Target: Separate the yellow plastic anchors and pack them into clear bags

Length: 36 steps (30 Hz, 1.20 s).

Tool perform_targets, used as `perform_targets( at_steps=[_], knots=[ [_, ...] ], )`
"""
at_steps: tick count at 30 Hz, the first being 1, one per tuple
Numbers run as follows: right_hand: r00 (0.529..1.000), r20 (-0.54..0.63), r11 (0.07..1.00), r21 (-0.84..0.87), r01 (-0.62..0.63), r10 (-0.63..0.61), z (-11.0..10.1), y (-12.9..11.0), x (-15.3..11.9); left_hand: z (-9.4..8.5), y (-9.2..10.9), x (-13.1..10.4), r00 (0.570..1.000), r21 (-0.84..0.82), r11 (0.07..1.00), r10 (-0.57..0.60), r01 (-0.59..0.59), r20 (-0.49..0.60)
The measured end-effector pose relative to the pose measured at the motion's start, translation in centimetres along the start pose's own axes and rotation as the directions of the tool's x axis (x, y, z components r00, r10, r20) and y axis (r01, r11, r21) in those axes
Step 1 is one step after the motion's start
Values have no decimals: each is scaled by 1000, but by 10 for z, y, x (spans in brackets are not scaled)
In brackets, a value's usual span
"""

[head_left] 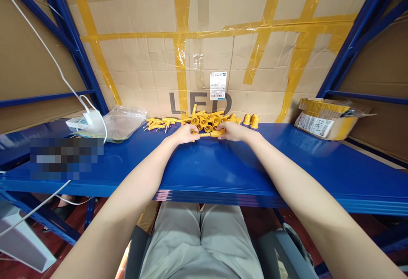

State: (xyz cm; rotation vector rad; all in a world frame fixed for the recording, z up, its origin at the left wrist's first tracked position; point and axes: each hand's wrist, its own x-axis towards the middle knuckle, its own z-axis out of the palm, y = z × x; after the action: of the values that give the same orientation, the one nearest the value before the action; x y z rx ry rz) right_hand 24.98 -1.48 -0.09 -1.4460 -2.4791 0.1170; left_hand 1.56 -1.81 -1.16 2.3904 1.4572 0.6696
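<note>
Now, left hand [186, 135]: pinching 1 end of yellow piece [208, 135]
Right hand [235, 131]: closed on the other end
Yellow piece: between hands, just before yellow pile [204, 122], over blue shelf [210, 164]
Handling: best with 2 ends aligned, grip light

We see a smooth, glossy blue-painted bench [204, 166], metal by its look; toward its back edge, shiny yellow plastic pieces [210, 120]; along that edge, matt, creased cardboard [143, 66] with glossy tape [181, 58].
</note>
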Motion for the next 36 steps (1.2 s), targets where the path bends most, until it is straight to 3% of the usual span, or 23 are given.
perform_targets(
  at_steps=[5,12,18,24,32,36],
  knots=[
    [997,-12,982,173,78,-77,3,6,3,0,5,-3,999,44,999,-18,17,44],
    [999,16,974,223,41,-46,3,8,1,2,6,-3,998,107,994,19,-25,57],
    [980,185,942,335,9,-75,-2,3,-3,2,8,-3,999,162,987,13,-18,30],
    [969,236,904,427,-34,-75,-3,0,-5,2,6,-3,998,132,991,9,-17,66],
    [957,280,748,619,-238,73,5,2,-4,1,12,-5,998,219,975,17,-29,59],
    [960,258,716,650,-252,103,7,1,-3,2,13,-4,998,243,968,44,-55,52]
  ],
)
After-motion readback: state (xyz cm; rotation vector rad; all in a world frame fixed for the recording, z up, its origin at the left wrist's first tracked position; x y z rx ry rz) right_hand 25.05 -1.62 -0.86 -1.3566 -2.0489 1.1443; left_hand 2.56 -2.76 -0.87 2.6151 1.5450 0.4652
